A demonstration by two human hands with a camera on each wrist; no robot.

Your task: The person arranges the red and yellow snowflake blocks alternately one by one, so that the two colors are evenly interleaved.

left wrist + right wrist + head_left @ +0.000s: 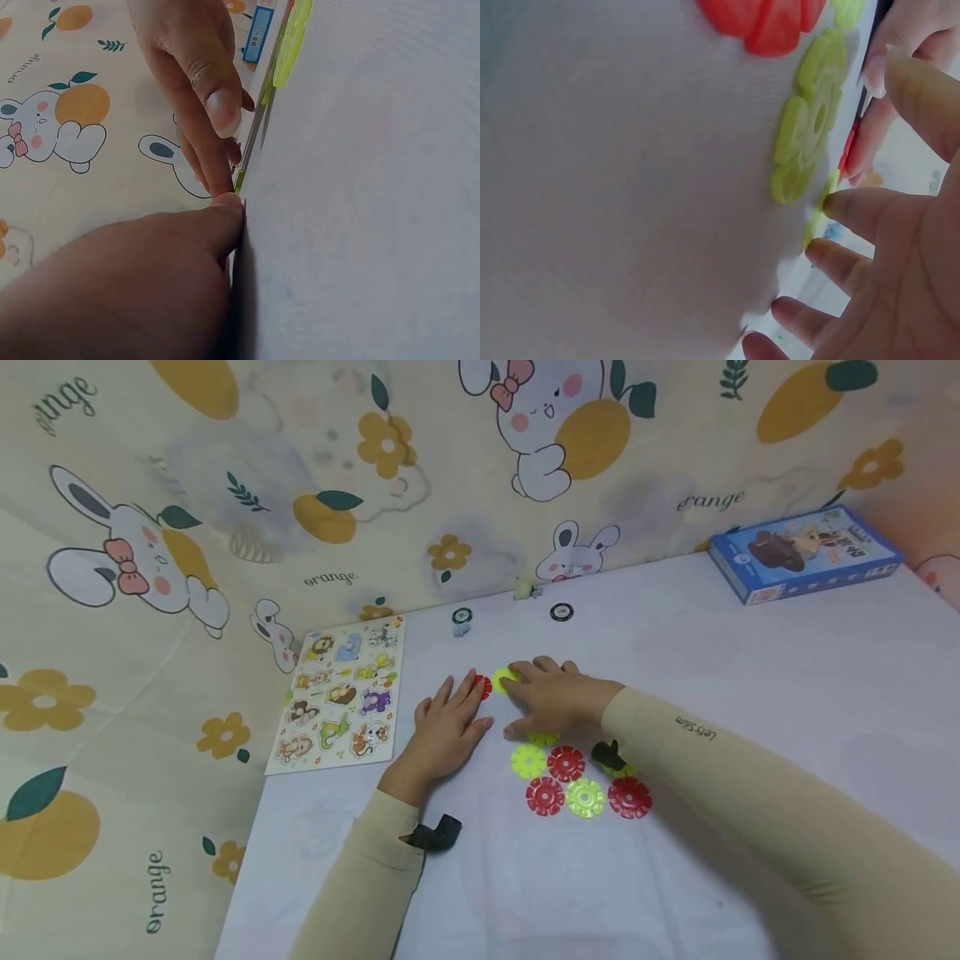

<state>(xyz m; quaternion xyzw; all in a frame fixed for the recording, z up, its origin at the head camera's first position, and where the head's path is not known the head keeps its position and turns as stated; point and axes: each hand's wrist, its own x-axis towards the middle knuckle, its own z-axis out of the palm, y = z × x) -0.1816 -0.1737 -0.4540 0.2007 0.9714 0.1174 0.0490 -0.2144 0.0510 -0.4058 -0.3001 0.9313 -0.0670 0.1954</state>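
Two notched plastic discs lie side by side on the white tabletop, a red disc [486, 687] and a yellow-green disc [502, 680]. My left hand [448, 733] lies flat with its fingertips on the red one, partly covering it. The fingers of my right hand [553, 695] are spread, and its fingertips touch the yellow-green one. In the right wrist view these fingertips [838, 204] press at that disc's edge. Below my right hand lie several more red discs [566, 763] and yellow-green discs [585, 797], some half hidden by the hand and the wrist camera.
An animal puzzle board [341, 697] lies to the left. Toward the back are two round black-and-white chips [562, 612], a small blue figure [461, 630] and a small yellow-green figure [527, 588]. A blue box [806, 556] sits at the back right, by the patterned cloth wall [465, 485].
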